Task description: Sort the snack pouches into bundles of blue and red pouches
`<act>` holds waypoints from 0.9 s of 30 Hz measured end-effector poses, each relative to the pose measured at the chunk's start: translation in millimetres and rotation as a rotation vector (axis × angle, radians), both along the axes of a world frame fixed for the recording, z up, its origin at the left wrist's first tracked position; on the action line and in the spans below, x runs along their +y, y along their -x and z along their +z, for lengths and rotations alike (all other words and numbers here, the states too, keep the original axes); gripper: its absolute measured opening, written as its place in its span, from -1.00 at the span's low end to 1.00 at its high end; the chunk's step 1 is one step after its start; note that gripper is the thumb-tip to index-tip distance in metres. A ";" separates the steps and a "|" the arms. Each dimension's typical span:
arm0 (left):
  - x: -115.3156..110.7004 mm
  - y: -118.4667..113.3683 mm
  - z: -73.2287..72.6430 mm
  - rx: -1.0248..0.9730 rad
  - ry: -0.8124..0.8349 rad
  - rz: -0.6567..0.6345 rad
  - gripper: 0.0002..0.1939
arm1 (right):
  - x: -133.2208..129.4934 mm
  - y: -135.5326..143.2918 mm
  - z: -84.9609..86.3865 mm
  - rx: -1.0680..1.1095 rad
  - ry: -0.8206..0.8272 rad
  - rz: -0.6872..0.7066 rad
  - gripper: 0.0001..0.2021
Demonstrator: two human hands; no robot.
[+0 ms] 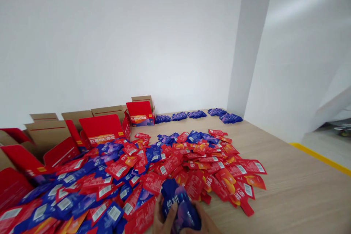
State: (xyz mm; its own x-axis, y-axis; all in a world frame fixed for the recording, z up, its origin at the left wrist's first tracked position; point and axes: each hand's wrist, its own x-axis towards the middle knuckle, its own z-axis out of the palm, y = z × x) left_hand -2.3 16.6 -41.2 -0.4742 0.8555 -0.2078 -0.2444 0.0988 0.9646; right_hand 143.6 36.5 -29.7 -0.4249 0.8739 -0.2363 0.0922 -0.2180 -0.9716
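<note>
A shiny dark-blue pouch (179, 204) with white characters and a purple print is held between my two hands at the bottom of the head view. My left hand (164, 217) grips its left side, thumb across the front. Around its lower right side closes my right hand (204, 221), partly cut off by the frame's edge. Whether more pouches lie behind the front one, I cannot tell. Just beyond my hands spreads a loose heap of red pouches (171, 164) and blue pouches (65, 204), many with white barcode labels.
Open red cartons (100, 128) with brown flaps stand along the left, and another red carton (139, 113) is by the wall. Several bundles of blue pouches (196, 114) lie along the table's back edge. The wooden table (287, 190) ends at the right, above a yellow floor strip (320, 157).
</note>
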 end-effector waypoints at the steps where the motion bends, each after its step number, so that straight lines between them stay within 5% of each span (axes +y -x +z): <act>1: 2.7 -2.9 4.3 0.035 0.028 0.007 -0.40 | 0.6 5.0 3.0 0.077 0.005 -0.028 -0.26; 4: 8.6 -13.1 24.5 0.018 0.052 -0.025 -0.40 | 3.0 17.2 27.9 0.059 -0.051 -0.111 -0.39; 7: 13.4 -19.8 48.8 -0.189 -0.037 -0.094 -0.35 | 5.3 21.8 62.0 -0.261 -0.231 -0.129 -0.45; 13: 19.7 -4.2 81.1 -0.530 -0.001 -0.225 -0.52 | 13.2 11.6 103.4 -0.648 -0.529 0.060 -0.33; 16: 18.4 5.0 89.8 -0.589 0.061 -0.245 -0.62 | 22.6 8.7 107.0 -0.457 -0.441 0.032 -0.40; 22: 16.4 -1.4 97.5 -0.542 0.033 -0.235 -0.58 | 21.1 28.9 94.0 0.257 0.107 -0.073 -0.45; 27: 14.6 -5.7 98.8 -0.370 -0.093 -0.258 -0.50 | 6.6 33.5 87.2 0.505 0.230 -0.025 -0.45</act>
